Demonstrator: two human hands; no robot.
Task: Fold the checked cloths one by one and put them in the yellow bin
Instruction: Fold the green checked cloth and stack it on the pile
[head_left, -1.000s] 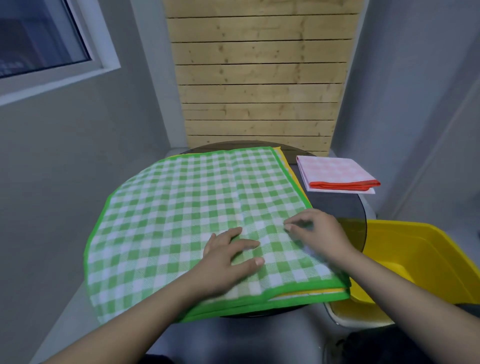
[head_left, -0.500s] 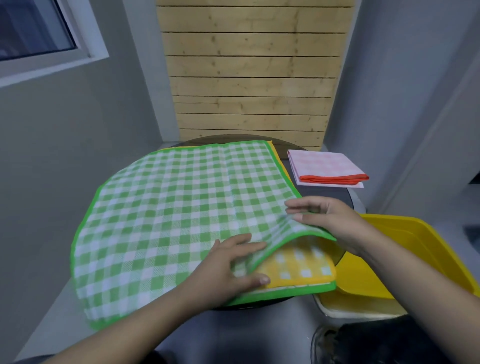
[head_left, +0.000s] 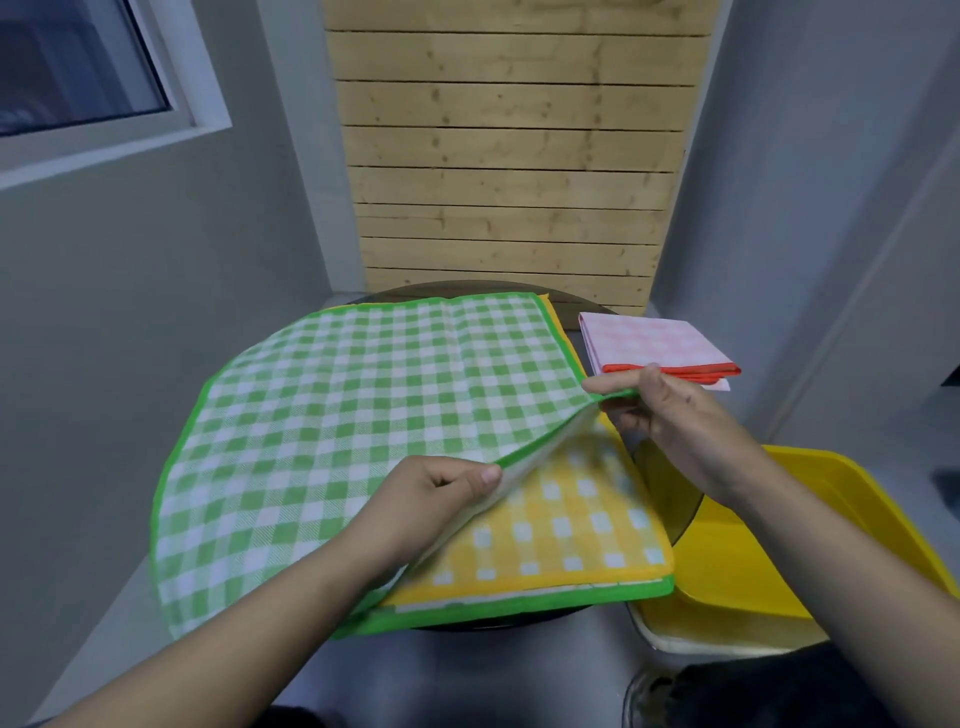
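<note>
A green checked cloth (head_left: 363, 415) lies spread on top of a stack on the round table (head_left: 665, 499). Its near right part is lifted. My left hand (head_left: 441, 493) grips the raised near edge, thumb on top. My right hand (head_left: 670, 410) pinches the cloth's right corner, held up above the table. Under the lifted part a yellow checked cloth (head_left: 561, 525) shows, and a further green edge (head_left: 519, 608) lies below it. The yellow bin (head_left: 841, 525) stands low at the right, beside the table.
A folded red checked cloth (head_left: 654, 345) lies at the table's far right. Grey walls close in on both sides, with a wooden slat panel (head_left: 509, 171) behind the table and a window (head_left: 78, 67) at upper left. Dark clothing (head_left: 753, 696) shows at the bottom right.
Both hands went from lying flat on the green cloth to gripping its near right part and peeling it up. The yellow cloth beneath has come into view.
</note>
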